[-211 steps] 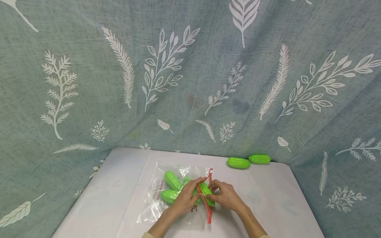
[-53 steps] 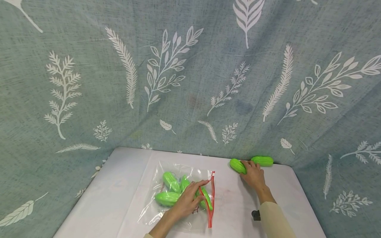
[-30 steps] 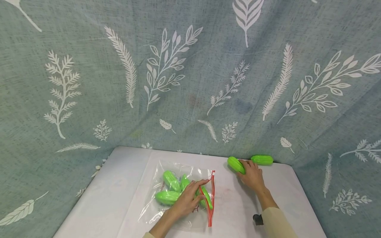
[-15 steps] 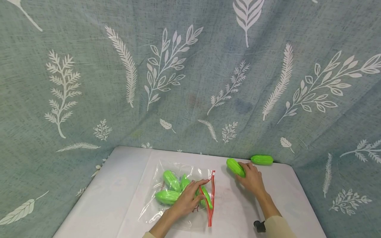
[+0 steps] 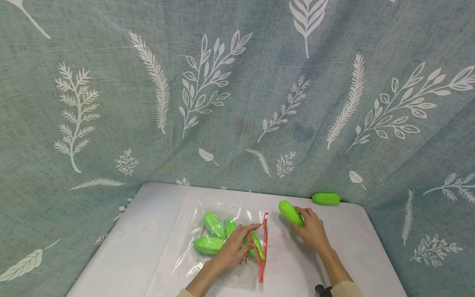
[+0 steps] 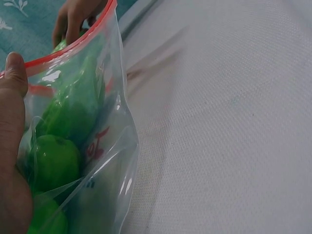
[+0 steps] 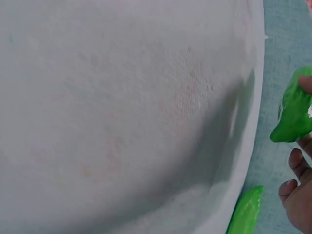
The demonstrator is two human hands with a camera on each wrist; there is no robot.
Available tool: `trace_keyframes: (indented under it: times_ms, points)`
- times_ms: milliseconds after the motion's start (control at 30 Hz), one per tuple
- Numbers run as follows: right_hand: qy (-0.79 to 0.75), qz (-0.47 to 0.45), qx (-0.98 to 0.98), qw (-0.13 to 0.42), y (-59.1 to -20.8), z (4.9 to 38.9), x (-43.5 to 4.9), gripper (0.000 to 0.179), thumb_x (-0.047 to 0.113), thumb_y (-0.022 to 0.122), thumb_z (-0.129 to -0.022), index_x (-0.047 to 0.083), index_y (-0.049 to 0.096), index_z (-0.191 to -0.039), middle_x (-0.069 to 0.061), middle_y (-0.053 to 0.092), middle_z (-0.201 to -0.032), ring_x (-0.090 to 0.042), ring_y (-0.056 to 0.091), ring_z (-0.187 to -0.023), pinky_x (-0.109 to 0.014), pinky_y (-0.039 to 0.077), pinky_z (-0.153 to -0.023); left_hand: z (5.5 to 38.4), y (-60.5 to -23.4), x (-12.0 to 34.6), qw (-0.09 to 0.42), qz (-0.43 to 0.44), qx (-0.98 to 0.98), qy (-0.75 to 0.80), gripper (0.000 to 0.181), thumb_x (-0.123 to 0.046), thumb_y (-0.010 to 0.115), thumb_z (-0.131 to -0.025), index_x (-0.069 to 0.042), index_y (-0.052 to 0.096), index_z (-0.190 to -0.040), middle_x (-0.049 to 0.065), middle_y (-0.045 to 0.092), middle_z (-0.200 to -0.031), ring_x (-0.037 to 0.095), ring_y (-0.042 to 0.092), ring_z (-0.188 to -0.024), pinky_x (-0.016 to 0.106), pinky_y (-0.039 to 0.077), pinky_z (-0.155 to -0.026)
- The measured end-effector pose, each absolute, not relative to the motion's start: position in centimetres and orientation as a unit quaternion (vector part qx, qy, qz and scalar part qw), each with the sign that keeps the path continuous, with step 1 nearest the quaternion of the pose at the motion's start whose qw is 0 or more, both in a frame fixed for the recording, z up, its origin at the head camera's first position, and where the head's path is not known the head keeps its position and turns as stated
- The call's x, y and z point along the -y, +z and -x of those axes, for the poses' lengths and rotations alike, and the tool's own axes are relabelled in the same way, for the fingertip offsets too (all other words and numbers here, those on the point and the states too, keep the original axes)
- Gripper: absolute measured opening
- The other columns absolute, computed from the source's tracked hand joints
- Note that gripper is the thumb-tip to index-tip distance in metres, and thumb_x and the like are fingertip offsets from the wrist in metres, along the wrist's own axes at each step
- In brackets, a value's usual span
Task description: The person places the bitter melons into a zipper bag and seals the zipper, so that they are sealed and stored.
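Observation:
A clear plastic zip bag [image 5: 191, 262] with a red-edged mouth lies on the table, its opening to the right. Several green ridged cucumbers [image 5: 208, 246] show through its film. My left hand [image 5: 233, 248] holds the bag's mouth, thumb [image 6: 16, 73] at the red strip [image 6: 53, 57] in the left wrist view, and the mouth gapes a little. To the right of the bag, my right hand [image 5: 311, 229] grips another cucumber [image 5: 290, 212] at its near end; the right wrist view catches the same cucumber [image 7: 292, 114] at its right edge.
One more cucumber [image 5: 326, 198] lies at the table's back right edge, against the leaf-patterned curtain [image 5: 230, 165]. The white table [image 5: 156, 214] narrows toward the back. A small black device [image 5: 322, 290] sits by the right sleeve.
My right hand has left the bag's mouth, taken hold of one of the two back cucumbers, and brought it toward the bag. My left hand stays on the bag.

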State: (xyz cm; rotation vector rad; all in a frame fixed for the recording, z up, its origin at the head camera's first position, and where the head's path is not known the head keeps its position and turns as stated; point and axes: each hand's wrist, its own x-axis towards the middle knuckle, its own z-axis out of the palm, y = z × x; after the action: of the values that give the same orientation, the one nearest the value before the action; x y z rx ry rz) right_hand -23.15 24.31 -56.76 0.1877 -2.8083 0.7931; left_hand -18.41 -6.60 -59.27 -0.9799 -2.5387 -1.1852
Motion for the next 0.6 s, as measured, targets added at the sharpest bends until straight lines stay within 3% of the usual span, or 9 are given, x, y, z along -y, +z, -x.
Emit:
trace_keyframes:
  times_ms: [367, 600]
  points:
    - [0.301, -0.06, 0.946, 0.106, -56.9, 21.3, -23.7, 0.062, 0.033, 0.08, -0.087, 0.011, 0.057, -0.14, -0.012, 0.061, -0.124, -0.033, 0.06, -0.113, -0.059, 0.048, -0.089, 18.6, -59.3, 6.6, 0.087, 0.337, 0.849, -0.398, 0.062, -0.034, 0.062, -0.096, -0.023, 0.041, -0.153, -0.008, 0.05, -0.152, 0.02, 0.044, -0.142, 0.057, 0.025, -0.121]
    - [0.322, -0.063, 0.938, 0.109, -57.0, 20.1, -23.4, 0.061, 0.03, 0.081, -0.086, 0.009, 0.058, -0.139, -0.012, 0.062, -0.122, -0.032, 0.062, -0.109, -0.054, 0.052, -0.087, 18.6, -59.4, 6.7, 0.094, 0.345, 0.845, -0.399, 0.061, -0.038, 0.059, -0.097, -0.021, 0.041, -0.153, -0.007, 0.05, -0.152, 0.019, 0.045, -0.141, 0.057, 0.026, -0.121]
